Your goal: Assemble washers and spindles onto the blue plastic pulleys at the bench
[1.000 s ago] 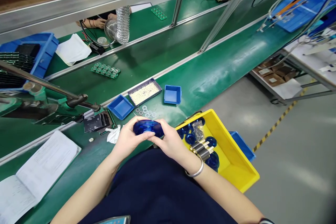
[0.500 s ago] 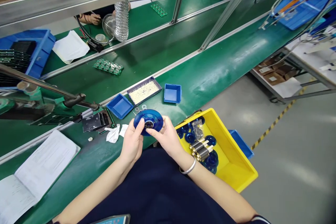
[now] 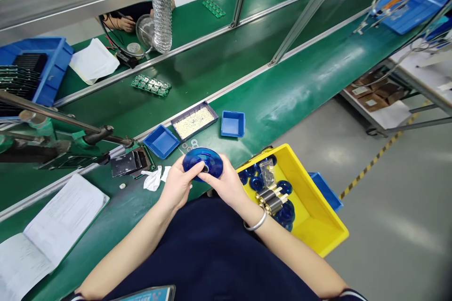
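A round blue plastic disc [image 3: 203, 161] with a metal hub at its centre is held between both hands just above the green table's near edge. My left hand [image 3: 177, 186] grips its left rim, thumb on top near the hub. My right hand [image 3: 227, 186], a silver bangle on its wrist, holds the disc from the right and below, fingers curled. Right beside it a yellow bin [image 3: 318, 225] holds more blue discs [image 3: 284, 212] and grey metal cylinders [image 3: 270, 199].
Two small blue trays [image 3: 161, 141] [image 3: 232, 124], a grey tray of white beads [image 3: 194, 121] and loose washers [image 3: 189, 145] lie beyond the hands. A green lever press [image 3: 63, 143] stands left, open papers [image 3: 45, 235] lower left. Another person's hands [image 3: 127, 23] work across the belt.
The disc was tipped up to show its hub face, then laid flatter again. My hands stayed closed on it and the view shifted slightly.
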